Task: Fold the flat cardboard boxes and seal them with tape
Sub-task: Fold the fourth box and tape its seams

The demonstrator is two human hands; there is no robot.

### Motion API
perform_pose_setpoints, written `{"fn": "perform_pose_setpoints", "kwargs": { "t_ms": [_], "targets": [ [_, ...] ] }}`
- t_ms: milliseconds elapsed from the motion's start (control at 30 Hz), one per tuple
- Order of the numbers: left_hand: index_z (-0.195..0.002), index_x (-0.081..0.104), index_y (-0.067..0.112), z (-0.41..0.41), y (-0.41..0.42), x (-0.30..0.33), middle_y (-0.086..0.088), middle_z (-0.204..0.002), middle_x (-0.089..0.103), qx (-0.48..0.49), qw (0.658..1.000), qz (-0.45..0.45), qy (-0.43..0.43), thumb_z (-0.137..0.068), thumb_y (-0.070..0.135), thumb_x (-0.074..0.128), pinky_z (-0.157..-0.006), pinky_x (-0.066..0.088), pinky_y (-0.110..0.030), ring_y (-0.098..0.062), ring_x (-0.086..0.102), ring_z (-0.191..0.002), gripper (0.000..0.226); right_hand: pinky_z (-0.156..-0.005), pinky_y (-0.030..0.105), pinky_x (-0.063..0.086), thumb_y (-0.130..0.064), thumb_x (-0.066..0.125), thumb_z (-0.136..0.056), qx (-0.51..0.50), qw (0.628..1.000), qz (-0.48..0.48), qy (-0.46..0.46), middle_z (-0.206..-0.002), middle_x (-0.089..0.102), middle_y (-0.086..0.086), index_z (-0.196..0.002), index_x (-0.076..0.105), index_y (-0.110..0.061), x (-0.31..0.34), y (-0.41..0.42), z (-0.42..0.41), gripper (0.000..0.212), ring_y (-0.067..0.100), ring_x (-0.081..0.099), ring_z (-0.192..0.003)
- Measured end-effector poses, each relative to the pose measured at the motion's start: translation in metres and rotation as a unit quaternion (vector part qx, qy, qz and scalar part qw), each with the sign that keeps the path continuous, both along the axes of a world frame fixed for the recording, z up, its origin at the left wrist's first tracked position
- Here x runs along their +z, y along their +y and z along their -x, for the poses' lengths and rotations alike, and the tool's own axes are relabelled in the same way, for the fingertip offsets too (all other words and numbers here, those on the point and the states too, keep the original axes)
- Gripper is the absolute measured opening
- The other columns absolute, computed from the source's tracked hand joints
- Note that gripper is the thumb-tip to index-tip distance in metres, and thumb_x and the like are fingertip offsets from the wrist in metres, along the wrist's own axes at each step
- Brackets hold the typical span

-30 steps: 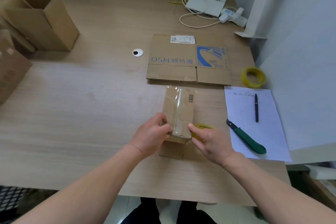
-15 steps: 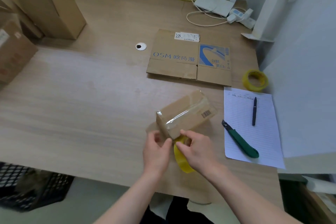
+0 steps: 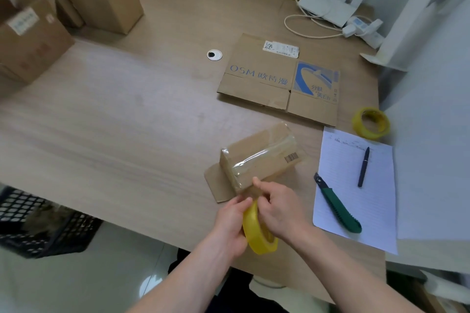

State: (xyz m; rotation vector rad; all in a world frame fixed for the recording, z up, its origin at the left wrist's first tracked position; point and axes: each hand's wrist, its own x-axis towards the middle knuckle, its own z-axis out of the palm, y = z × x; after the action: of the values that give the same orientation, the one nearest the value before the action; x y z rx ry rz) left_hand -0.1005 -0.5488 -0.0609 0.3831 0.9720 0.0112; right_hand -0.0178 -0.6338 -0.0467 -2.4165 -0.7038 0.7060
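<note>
— So, nearest us, low and just right of centre: what is each hand doing?

— Both are on the tape roll (image 3: 259, 232). The left hand (image 3: 230, 223) curls round its rim; the right hand (image 3: 278, 207) pinches at the top edge, seemingly the film's loose end, though the film itself is too clear to make out.

— And how will it handle?

— Light and stiff as a ring, I'd say, but the film is thin and clingy. Grip the roll by the rim; pull the end taut.

— And the small box (image 3: 262, 160)?

— Just beyond the hands, on the tabletop (image 3: 114, 122), taped along its top, one end flap lying open. Probably empty, so it will slide and dent easily; hold it by the corners.

— Farther up?

— A flat printed box (image 3: 277, 81), floppy along its creases; take it by the edges.
</note>
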Motion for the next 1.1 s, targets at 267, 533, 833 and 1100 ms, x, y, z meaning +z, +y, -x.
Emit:
{"fn": "perform_pose_setpoints", "kwargs": {
  "t_ms": [267,533,833,1100],
  "targets": [
    [-0.113,0.067,0.005,-0.009,-0.004,-0.007,-0.021,-0.096,0.073,0.025,0.999,0.026,0.013,-0.098,0.008,0.052,-0.069,0.06,-0.04,-0.032,0.072,-0.078,0.021,-0.088,0.029,0.05,-0.021,0.052,-0.082,0.015,1.0,-0.005,0.026,-0.11,0.072,-0.001,-0.132,0.06,-0.038,0.008,0.0,-0.013,0.053,0.019,0.063,-0.105],
    [-0.098,0.068,0.004,-0.01,0.0,-0.011,-0.014,-0.079,0.072,0.036,0.998,0.008,0.049,-0.095,0.005,0.058,-0.046,0.053,-0.026,-0.025,0.067,-0.07,0.01,-0.067,0.034,0.04,-0.032,0.061,-0.082,-0.137,0.951,0.258,-0.1,-0.107,0.055,0.001,-0.135,0.051,-0.031,-0.025,-0.125,-0.069,0.054,0.025,0.048,-0.094],
    [-0.097,0.068,0.0,-0.008,0.004,-0.016,-0.018,-0.082,0.071,0.011,0.999,-0.023,0.041,-0.091,0.002,0.061,-0.049,0.054,-0.028,-0.025,0.066,-0.068,0.009,-0.068,0.034,0.035,-0.013,0.048,-0.09,-0.143,0.982,0.08,-0.089,-0.095,0.059,-0.005,-0.127,0.056,-0.023,-0.014,-0.129,-0.059,0.039,0.015,0.051,-0.084],
    [-0.099,0.068,-0.005,-0.007,0.008,-0.016,-0.025,-0.086,0.069,0.0,0.998,-0.044,0.042,-0.09,0.002,0.063,-0.052,0.056,-0.029,-0.027,0.061,-0.061,0.012,-0.048,0.02,0.04,-0.036,0.065,-0.084,0.193,0.962,0.004,-0.193,-0.08,0.056,-0.016,-0.119,0.058,-0.045,0.072,-0.078,-0.045,0.037,0.007,0.054,-0.064]
  ]
}}
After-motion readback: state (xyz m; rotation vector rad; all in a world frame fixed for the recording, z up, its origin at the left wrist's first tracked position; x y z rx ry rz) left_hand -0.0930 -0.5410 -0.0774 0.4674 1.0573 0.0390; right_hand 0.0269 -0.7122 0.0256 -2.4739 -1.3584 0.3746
